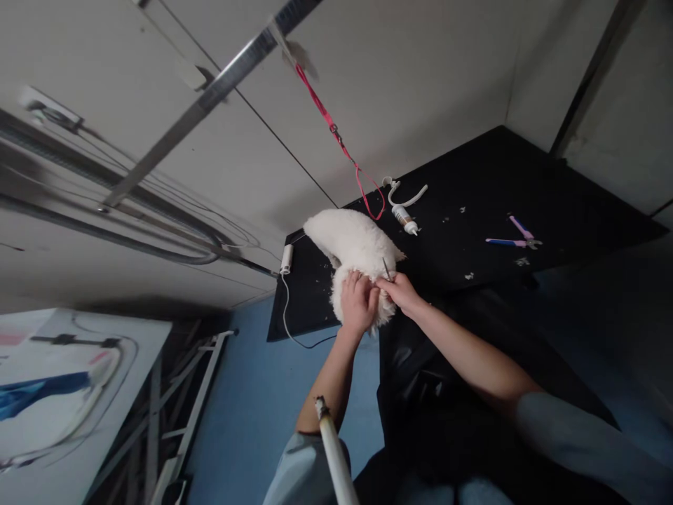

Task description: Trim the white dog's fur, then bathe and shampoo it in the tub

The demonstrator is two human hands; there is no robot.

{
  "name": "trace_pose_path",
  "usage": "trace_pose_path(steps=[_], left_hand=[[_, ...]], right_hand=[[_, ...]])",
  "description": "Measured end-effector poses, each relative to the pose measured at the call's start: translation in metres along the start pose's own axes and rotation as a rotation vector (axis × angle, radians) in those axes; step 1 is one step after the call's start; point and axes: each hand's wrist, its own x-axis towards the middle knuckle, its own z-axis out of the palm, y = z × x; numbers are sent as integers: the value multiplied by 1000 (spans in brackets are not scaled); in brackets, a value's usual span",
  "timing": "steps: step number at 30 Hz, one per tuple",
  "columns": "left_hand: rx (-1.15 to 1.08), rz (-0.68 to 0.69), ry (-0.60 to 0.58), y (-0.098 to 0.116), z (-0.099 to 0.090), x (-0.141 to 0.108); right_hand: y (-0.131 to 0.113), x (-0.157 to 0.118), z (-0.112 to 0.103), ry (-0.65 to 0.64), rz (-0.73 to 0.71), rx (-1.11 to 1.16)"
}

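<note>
A fluffy white dog (pixel 355 235) is on the black table, its head end toward me. My left hand (pixel 359 301) lies over the dog's head, fingers curled into the fur and thumb toward my right hand. Close beside it, my right hand (pixel 402 292) is closed at the side of the head. A thin dark metal tool (pixel 386 268) sticks up from its fingers; its kind is too small to tell. The dog's face is hidden by fur and my hands.
A black table (pixel 463 189) bears a white bottle (pixel 404 219), pink-and-blue nail clippers (pixel 518 237), tufts of fur and a corded white device (pixel 287 259). A red leash loop (pixel 371 193) hangs from a metal bar (pixel 210 91). A burning cigarette (pixel 335 452) juts up close to the camera.
</note>
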Motion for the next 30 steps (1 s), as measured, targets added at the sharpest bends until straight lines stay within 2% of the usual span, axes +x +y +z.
trace_pose_path(steps=[3, 7, 11, 14, 16, 19, 23, 26, 30], left_hand=[[-21, 24, -144, -11, 7, -9], [-28, 83, -257, -13, 14, -11], [-15, 95, -298, -13, 15, -4], [-16, 69, -281, -16, 15, -1], [-29, 56, -265, -19, 15, -2], [-46, 40, -234, -20, 16, -4], [-47, -20, -195, -16, 19, -8], [-56, -17, -175, -12, 24, -11], [-6, -39, -112, -14, 31, -19]], right_hand=[[12, 4, -4, 76, 71, 55], [28, 11, -11, 132, 111, 113], [33, 18, -20, 171, 136, 124], [32, 9, -35, 196, 212, 124], [32, -10, -48, 148, 350, 100], [28, -57, -61, 16, 546, 61], [16, -112, -53, -256, 498, 158], [8, -124, -39, -409, 450, 333], [5, -115, -28, -406, 462, 522]])
